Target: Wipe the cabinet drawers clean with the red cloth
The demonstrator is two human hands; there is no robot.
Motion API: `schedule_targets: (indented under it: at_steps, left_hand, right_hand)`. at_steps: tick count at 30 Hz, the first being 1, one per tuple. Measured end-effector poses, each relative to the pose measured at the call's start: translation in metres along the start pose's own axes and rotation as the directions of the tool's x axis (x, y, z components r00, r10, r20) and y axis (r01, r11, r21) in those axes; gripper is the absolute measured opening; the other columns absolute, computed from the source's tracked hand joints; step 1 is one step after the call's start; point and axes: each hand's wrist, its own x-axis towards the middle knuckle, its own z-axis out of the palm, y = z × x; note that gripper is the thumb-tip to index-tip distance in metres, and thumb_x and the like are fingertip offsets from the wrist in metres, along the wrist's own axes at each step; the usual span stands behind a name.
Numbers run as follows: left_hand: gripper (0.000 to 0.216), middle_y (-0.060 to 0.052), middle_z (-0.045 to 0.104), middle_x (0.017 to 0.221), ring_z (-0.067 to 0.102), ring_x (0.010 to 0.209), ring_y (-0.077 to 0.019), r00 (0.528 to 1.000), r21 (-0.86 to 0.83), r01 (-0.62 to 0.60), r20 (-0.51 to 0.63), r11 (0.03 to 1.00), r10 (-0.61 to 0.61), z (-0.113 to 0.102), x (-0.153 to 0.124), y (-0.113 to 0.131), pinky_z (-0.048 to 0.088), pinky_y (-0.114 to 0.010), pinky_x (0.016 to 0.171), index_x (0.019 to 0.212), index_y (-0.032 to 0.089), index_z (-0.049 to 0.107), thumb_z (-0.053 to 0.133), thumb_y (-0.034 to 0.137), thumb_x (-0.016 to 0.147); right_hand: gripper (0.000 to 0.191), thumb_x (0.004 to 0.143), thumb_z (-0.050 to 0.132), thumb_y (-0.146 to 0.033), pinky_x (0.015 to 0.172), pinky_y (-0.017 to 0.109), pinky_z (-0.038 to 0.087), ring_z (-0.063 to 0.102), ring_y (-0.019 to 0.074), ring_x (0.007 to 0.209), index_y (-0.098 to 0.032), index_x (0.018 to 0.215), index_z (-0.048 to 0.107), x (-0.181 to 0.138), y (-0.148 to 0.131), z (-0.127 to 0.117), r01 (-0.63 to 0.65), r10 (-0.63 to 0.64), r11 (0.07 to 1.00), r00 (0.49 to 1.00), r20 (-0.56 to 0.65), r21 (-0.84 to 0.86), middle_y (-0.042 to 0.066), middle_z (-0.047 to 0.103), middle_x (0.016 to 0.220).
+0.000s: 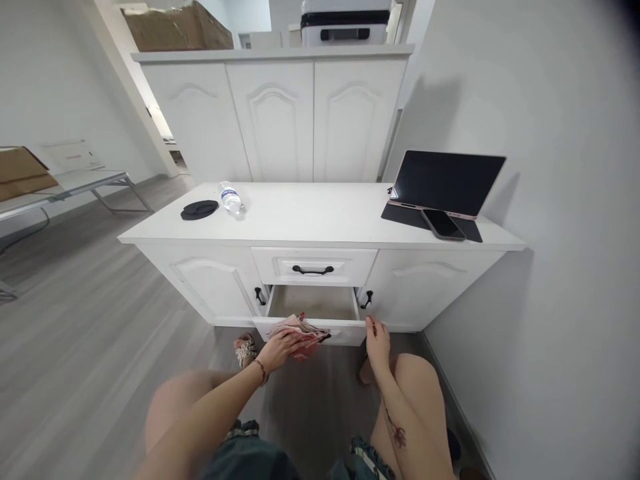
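A folded pink and red cloth (295, 328) is in my left hand (281, 348), held against the front of the lower drawer. This white drawer (345, 335) is pulled out, and its pale inner bottom shows. My right hand (379, 341) is at the right end of the drawer front, with its fingers curled at the edge. Part of the drawer's front and its handle are hidden behind the cloth. Above it, the upper drawer (270, 265) with a black handle (313, 270) is closed.
On the white cabinet top (310, 213) are a plastic bottle (230, 198), a black round item (199, 209), a tablet-like screen (445, 181) and a phone (443, 225). Cabinet doors flank the drawers. A wall (565, 280) stands close on the right. My knees are on both sides.
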Motion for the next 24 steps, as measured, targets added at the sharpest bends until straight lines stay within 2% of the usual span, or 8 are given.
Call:
schedule_targets:
  at_steps: [2,6,8,10,15,19,22,24]
  left_hand:
    - [0.076,0.014,0.046,0.139,0.038,0.129,-0.0076,0.999,0.003,-0.021,0.048,1.000,0.021,-0.004,-0.011,-0.009,0.013,-0.025,0.111,0.137,0.047,0.030,0.039,0.003,0.075]
    - [0.075,0.013,0.045,0.140,0.039,0.129,-0.0103,0.992,0.050,0.125,0.029,0.991,-0.126,-0.008,-0.036,-0.028,0.015,-0.029,0.112,0.136,0.046,0.033,0.038,0.002,0.075]
    - [0.070,0.011,0.043,0.142,0.038,0.130,-0.0119,0.979,0.060,0.202,0.030,0.978,-0.204,-0.008,-0.046,-0.033,0.014,-0.031,0.113,0.136,0.043,0.037,0.038,0.005,0.077]
    - [0.067,0.008,0.041,0.144,0.035,0.132,-0.0139,0.964,0.067,0.262,0.022,0.963,-0.264,-0.004,-0.054,-0.035,0.011,-0.035,0.114,0.137,0.038,0.037,0.037,0.006,0.079]
    - [0.066,-0.003,0.040,0.145,0.026,0.137,-0.0213,0.916,0.018,0.386,-0.122,0.922,-0.381,0.027,-0.055,-0.020,0.011,-0.051,0.112,0.140,0.027,0.035,0.032,0.002,0.079]
    - [0.072,-0.009,0.029,0.150,0.011,0.141,-0.0247,0.803,-0.337,0.450,-0.253,0.827,-0.539,0.069,-0.032,0.007,0.018,-0.051,0.110,0.143,0.019,0.030,0.035,0.002,0.074]
    - [0.072,-0.010,0.015,0.155,0.007,0.141,-0.0218,0.637,-0.650,0.362,-0.350,0.668,-0.687,0.091,-0.005,0.031,0.018,-0.043,0.112,0.146,0.015,0.021,0.035,0.005,0.076]
    - [0.071,-0.011,0.015,0.155,0.009,0.141,-0.0219,0.508,-0.795,0.288,-0.346,0.533,-0.789,0.097,0.011,0.043,0.016,-0.039,0.113,0.144,0.014,0.023,0.040,0.007,0.076]
  right_hand:
    - [0.066,0.085,0.026,-0.061,0.094,0.045,0.037,0.052,0.0305,0.106,-0.012,0.104,0.067,-0.003,-0.001,0.003,0.072,-0.072,0.995,0.997,-0.003,-0.073,0.019,0.060,0.108]
    - [0.049,0.089,0.034,-0.048,0.099,0.051,0.030,0.039,0.0337,0.122,-0.016,0.106,0.066,-0.010,-0.011,0.005,0.218,-0.220,0.943,0.975,0.022,-0.252,0.018,0.050,0.127]
    - [0.038,0.090,0.037,-0.038,0.102,0.055,0.021,0.033,0.0340,0.127,-0.019,0.109,0.064,-0.012,-0.020,0.005,0.312,-0.288,0.889,0.950,0.120,-0.335,0.015,0.050,0.130]
    - [0.033,0.091,0.038,-0.029,0.103,0.058,0.016,0.040,0.0330,0.123,-0.022,0.113,0.062,-0.011,-0.031,0.003,0.379,-0.300,0.831,0.922,0.246,-0.408,0.014,0.056,0.124]
    - [0.029,0.090,0.046,-0.026,0.094,0.043,0.033,0.057,0.0270,0.096,-0.022,0.114,0.061,0.003,-0.056,-0.006,0.553,-0.281,0.654,0.811,0.513,-0.517,0.012,0.064,0.102]
    - [0.026,0.091,0.046,-0.028,0.091,0.034,0.035,0.059,0.0232,0.093,-0.020,0.108,0.064,0.013,-0.060,-0.009,0.610,-0.294,0.617,0.765,0.573,-0.497,0.009,0.066,0.097]
    - [0.026,0.091,0.047,-0.030,0.086,0.030,0.037,0.058,0.0223,0.096,-0.018,0.107,0.065,0.012,-0.055,-0.004,0.572,-0.301,0.667,0.793,0.530,-0.478,0.009,0.067,0.098]
    - [0.027,0.091,0.047,-0.031,0.086,0.029,0.037,0.057,0.0220,0.097,-0.018,0.106,0.065,0.010,-0.052,-0.001,0.546,-0.307,0.698,0.813,0.495,-0.464,0.009,0.067,0.099]
